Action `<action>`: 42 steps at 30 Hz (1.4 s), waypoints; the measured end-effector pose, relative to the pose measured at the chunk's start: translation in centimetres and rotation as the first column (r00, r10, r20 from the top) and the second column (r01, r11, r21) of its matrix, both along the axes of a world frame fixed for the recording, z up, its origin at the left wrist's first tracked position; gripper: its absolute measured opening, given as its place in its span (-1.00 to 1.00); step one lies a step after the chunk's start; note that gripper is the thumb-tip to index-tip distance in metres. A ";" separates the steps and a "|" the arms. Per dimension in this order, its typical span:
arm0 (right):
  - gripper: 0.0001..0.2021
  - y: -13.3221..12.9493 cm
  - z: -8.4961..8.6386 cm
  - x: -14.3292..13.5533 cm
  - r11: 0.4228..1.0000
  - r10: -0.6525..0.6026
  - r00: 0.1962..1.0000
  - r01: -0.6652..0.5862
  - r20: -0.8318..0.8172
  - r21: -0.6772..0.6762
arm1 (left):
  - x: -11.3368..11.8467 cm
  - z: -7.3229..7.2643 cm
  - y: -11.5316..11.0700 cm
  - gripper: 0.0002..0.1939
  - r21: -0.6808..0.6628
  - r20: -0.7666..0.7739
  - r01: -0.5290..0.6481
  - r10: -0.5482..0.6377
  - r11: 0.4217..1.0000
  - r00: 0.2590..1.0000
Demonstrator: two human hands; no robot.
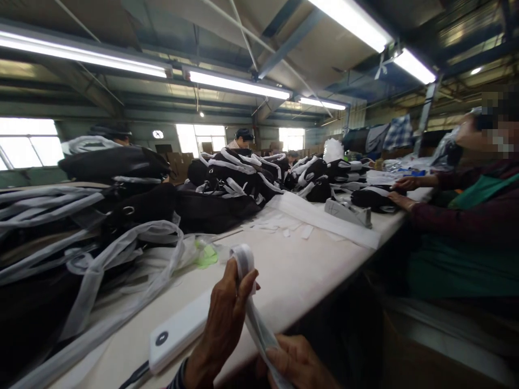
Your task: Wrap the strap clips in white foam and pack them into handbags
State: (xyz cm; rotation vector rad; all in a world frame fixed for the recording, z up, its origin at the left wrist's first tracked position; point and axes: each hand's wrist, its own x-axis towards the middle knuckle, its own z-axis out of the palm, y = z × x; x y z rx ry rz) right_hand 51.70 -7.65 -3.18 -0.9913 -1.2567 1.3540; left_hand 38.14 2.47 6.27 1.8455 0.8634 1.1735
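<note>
A strap in a white, see-through wrapping (257,324) runs between my two hands. My left hand (225,319) pinches its looped upper end between thumb and fingers, above the table edge. Lower down and nearer to me, my right hand (300,363) is closed around the same strap. Beside my left wrist lies a white power bank (178,335) with a dark round mark and a black cable. Black bags (141,208) with white-wrapped straps are heaped on the left, and one long wrapped strap (95,283) trails over the table towards me.
More black bags (231,173) are piled farther back. A white sheet strip (320,216) and a grey tape dispenser (346,212) lie on the pale table (284,275). On the right a co-worker in a green apron (446,265) handles a black bag (373,199).
</note>
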 end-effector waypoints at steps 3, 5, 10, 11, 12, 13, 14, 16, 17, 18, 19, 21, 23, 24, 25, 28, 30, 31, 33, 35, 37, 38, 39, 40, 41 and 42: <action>-0.44 0.1 0.4 1.2 0.992 0.072 0.992 -0.082 -0.105 -0.095 | 0.7 0.0 -0.2 -0.62 -0.003 -0.006 -0.011 0.011 1.000 1.000; -0.50 0.3 0.7 1.6 0.984 0.076 0.979 -0.104 -0.187 -0.144 | 1.0 0.6 0.4 -0.61 -0.036 0.123 -0.002 0.006 0.999 0.992; -0.58 0.7 1.9 1.2 0.976 -0.075 0.949 0.007 -0.306 -0.217 | 2.1 1.6 1.7 -0.60 -0.082 0.337 -0.024 0.051 0.996 0.940; -0.58 0.7 2.1 1.0 0.977 -0.085 0.954 0.024 -0.287 -0.210 | 2.3 1.7 1.5 -0.61 -0.065 0.316 -0.038 0.057 0.997 0.947; -0.57 0.7 2.3 0.8 0.980 -0.090 0.964 0.042 -0.249 -0.192 | 2.6 1.8 1.3 -0.63 -0.038 0.280 -0.053 0.061 0.998 0.958; -0.55 0.7 2.4 0.7 0.984 -0.095 0.974 0.060 -0.204 -0.170 | 2.8 1.8 1.0 -0.64 -0.005 0.237 -0.065 0.064 0.998 0.969; -0.52 0.7 2.5 0.6 0.985 -0.097 0.981 0.071 -0.167 -0.154 | 3.1 1.9 0.7 -0.66 0.026 0.197 -0.066 0.060 0.997 0.979; -0.46 0.7 2.2 0.5 0.986 -0.098 0.982 0.074 -0.160 -0.147 | 3.3 2.3 0.4 -0.69 0.065 0.173 -0.031 0.020 0.997 0.985; -0.48 0.7 2.1 0.6 0.987 -0.103 0.976 0.077 -0.191 -0.139 | 3.4 2.6 0.3 -0.70 0.063 0.203 -0.002 -0.011 0.998 0.979; -0.52 0.8 1.8 0.7 0.989 -0.107 0.967 0.080 -0.231 -0.122 | 3.5 2.9 0.4 -0.71 0.046 0.259 0.029 -0.040 0.999 0.965; -0.56 0.9 1.6 0.7 0.991 -0.113 0.955 0.089 -0.275 -0.100 | 3.5 3.3 0.6 -0.70 0.019 0.331 0.059 -0.062 0.998 0.942; -0.62 1.0 1.4 0.9 0.992 -0.125 0.927 0.113 -0.353 -0.053 | 3.5 4.1 1.0 -0.67 -0.037 0.462 0.102 -0.073 0.994 0.884; -0.63 1.1 1.5 1.1 0.993 -0.111 0.918 0.115 -0.382 -0.011 | 3.5 5.0 1.3 -0.63 -0.069 0.524 0.137 -0.081 0.988 0.848; -0.63 1.1 1.6 1.1 0.994 -0.096 0.919 0.106 -0.382 0.004 | 3.5 5.4 1.3 -0.61 -0.068 0.531 0.149 -0.090 0.987 0.843; -0.62 1.0 1.8 1.1 0.996 -0.079 0.923 0.092 -0.377 0.016 | 3.5 5.8 1.2 -0.60 -0.058 0.528 0.153 -0.099 0.987 0.844; -0.51 0.8 2.5 0.9 0.997 -0.032 0.943 0.053 -0.332 0.053 | 3.7 6.7 0.4 -0.61 0.006 0.495 0.130 -0.115 0.992 0.861; -0.45 0.6 2.9 0.6 0.996 -0.012 0.954 0.038 -0.299 0.082 | 3.7 6.8 -0.2 -0.66 0.071 0.439 0.093 -0.115 0.993 0.891; -0.46 0.5 3.0 0.4 0.995 -0.008 0.959 0.035 -0.282 0.093 | 3.6 6.7 -0.4 -0.68 0.113 0.386 0.061 -0.100 0.992 0.917; -0.50 0.3 3.3 -0.1 0.996 -0.004 0.966 0.028 -0.257 0.089 | 3.5 6.0 -0.7 -0.73 0.250 0.221 -0.010 -0.047 0.968 0.974; -0.54 0.0 3.5 -0.4 0.998 -0.019 0.969 0.034 -0.247 0.059 | 3.2 4.9 -0.6 -0.78 0.460 0.030 -0.033 0.021 0.887 0.999; -0.56 -0.2 3.7 -0.5 0.998 -0.056 0.965 0.059 -0.254 0.003 | 2.9 4.0 -0.2 -0.79 0.628 -0.109 0.024 0.058 0.778 0.992; -0.57 -0.3 3.8 -0.5 0.998 -0.067 0.961 0.062 -0.267 -0.027 | 2.8 3.6 0.0 -0.79 0.663 -0.150 0.056 0.060 0.747 0.987; -0.58 -0.3 3.9 -0.4 0.997 -0.076 0.956 0.064 -0.284 -0.051 | 2.8 3.5 0.3 -0.78 0.658 -0.172 0.071 0.058 0.749 0.983; -0.58 -0.2 3.9 -0.2 0.996 -0.082 0.951 0.066 -0.299 -0.063 | 2.8 3.5 0.5 -0.78 0.621 -0.180 0.074 0.050 0.781 0.982; -0.60 0.0 3.9 -0.1 0.996 -0.085 0.945 0.069 -0.315 -0.062 | 2.8 3.6 0.6 -0.77 0.559 -0.174 0.065 0.040 0.826 0.984; -0.62 0.2 3.9 0.1 0.996 -0.086 0.941 0.071 -0.328 -0.056 | 2.9 3.8 0.8 -0.75 0.488 -0.160 0.051 0.032 0.871 0.987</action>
